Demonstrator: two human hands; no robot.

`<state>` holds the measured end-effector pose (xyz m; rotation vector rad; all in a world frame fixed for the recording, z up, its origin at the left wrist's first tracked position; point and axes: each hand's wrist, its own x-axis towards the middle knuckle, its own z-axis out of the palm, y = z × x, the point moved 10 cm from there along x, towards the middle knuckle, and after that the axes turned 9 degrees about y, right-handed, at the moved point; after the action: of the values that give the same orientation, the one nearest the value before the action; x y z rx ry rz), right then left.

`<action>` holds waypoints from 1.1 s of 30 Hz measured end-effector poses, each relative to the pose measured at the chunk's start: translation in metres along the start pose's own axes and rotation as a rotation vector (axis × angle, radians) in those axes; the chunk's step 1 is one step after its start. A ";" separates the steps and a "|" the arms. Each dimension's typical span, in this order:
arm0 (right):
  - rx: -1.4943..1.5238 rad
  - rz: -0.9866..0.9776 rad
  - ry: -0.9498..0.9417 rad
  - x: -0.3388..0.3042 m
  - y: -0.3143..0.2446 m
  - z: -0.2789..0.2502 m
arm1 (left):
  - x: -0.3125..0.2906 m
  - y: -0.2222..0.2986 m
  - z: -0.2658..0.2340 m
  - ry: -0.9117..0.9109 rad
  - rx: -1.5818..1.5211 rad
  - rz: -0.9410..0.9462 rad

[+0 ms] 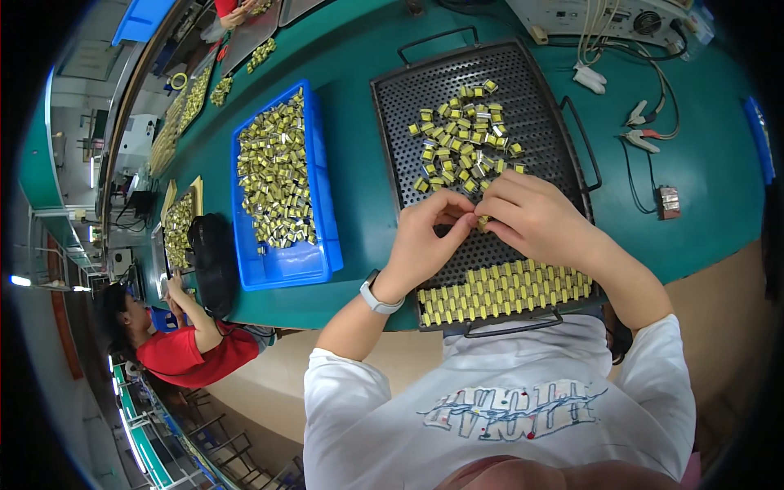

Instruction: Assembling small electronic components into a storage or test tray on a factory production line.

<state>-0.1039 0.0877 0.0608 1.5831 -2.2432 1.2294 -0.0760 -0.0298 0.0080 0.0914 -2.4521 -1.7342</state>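
Observation:
Both of my hands meet over a black perforated metal tray [523, 86] on the green bench. Between the fingertips is a small yellow-wrapped transformer [483, 222], partly hidden by the fingers. My right hand [529, 214] pinches it from the right. On the other side my left hand [431, 237] is closed, its thumb and forefinger against the same part. Loose yellow transformers [465, 135] with silvery cores lie jumbled on the tray beyond my hands. Along the tray's near end, more transformers [506, 292] stand in tight, even rows.
A blue plastic bin [327, 220] heaped with transformers stands left of the tray. Wire handles [590, 151] stick out from the tray. Cables with clips [641, 135] and a pale equipment case [629, 24] are at the right. A person in red [196, 355] works at the left.

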 end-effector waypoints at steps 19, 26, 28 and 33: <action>-0.008 -0.020 0.047 0.000 -0.004 -0.004 | -0.001 -0.007 0.004 -0.048 -0.122 -0.055; 0.188 0.155 0.057 0.000 0.014 -0.005 | -0.002 -0.020 0.006 -0.053 -0.332 -0.179; 0.210 0.161 0.054 0.000 0.016 -0.005 | -0.002 -0.021 0.006 -0.050 -0.351 -0.183; 0.192 0.149 0.010 -0.001 0.015 -0.002 | -0.002 -0.020 0.008 -0.078 -0.330 -0.187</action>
<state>-0.1167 0.0911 0.0536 1.4874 -2.3355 1.5295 -0.0759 -0.0291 -0.0137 0.2274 -2.2315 -2.2370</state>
